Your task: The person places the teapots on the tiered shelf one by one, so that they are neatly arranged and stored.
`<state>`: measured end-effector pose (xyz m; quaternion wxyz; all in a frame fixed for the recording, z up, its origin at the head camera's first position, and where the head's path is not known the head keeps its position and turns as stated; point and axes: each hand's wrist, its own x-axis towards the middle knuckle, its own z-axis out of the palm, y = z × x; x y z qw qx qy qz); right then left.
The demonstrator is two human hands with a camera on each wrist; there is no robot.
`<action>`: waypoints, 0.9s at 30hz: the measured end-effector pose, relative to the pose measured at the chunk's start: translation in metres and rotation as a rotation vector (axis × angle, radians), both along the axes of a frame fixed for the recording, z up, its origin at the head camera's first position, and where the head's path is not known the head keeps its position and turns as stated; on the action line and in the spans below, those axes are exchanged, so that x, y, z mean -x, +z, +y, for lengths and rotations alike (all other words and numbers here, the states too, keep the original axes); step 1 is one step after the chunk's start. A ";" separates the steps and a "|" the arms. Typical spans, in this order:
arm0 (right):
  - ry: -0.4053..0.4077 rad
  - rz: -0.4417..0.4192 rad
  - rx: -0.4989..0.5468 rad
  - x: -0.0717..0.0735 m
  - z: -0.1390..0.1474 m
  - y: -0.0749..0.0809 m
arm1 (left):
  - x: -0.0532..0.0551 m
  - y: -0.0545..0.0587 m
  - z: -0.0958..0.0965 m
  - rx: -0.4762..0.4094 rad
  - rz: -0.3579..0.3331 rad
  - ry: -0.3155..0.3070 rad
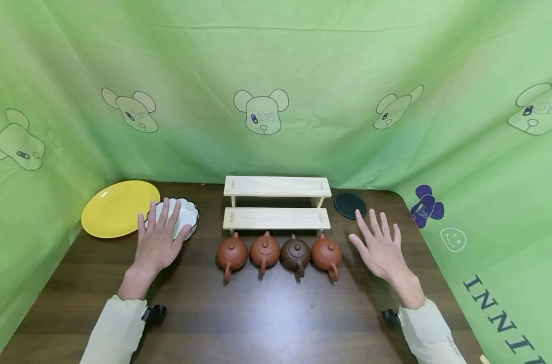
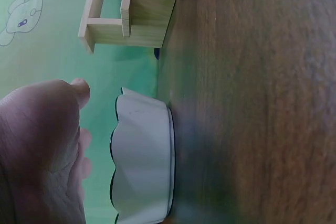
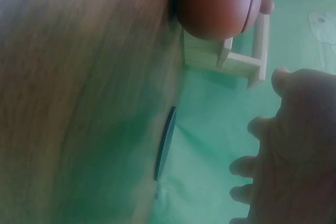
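My left hand (image 1: 156,245) is held flat with spread fingers above a white scalloped bowl (image 1: 188,216) with a dark rim. In the left wrist view a gap shows between the palm and the bowl (image 2: 142,156). On the other side, my right hand (image 1: 381,250) hovers with fingers spread, holding nothing, its fingertips near a round dark coaster (image 1: 350,205). Between the hands stand a reddish-brown teapot (image 1: 232,253), a second one (image 1: 264,251), a dark brown teapot (image 1: 295,254) and another reddish one (image 1: 326,254), in a row with handles toward me.
Behind the teapots stands a two-step pale wooden rack (image 1: 277,218). A yellow oval plate (image 1: 117,210) lies at the back left, close to the bowl. Green printed cloth (image 1: 303,65) walls in the brown wooden table (image 1: 258,323) at the back and sides.
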<state>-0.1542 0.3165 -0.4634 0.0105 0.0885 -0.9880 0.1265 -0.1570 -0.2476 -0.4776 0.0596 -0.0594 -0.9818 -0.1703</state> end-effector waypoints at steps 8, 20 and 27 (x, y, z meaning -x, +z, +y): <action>0.009 0.011 -0.012 -0.005 -0.003 0.000 | -0.008 0.001 0.005 -0.035 0.029 -0.017; 0.033 0.094 0.051 -0.018 -0.004 -0.002 | -0.013 0.004 0.028 -0.118 0.007 -0.095; 0.064 0.225 0.086 -0.026 -0.005 -0.011 | -0.014 -0.004 0.048 -0.223 0.105 -0.112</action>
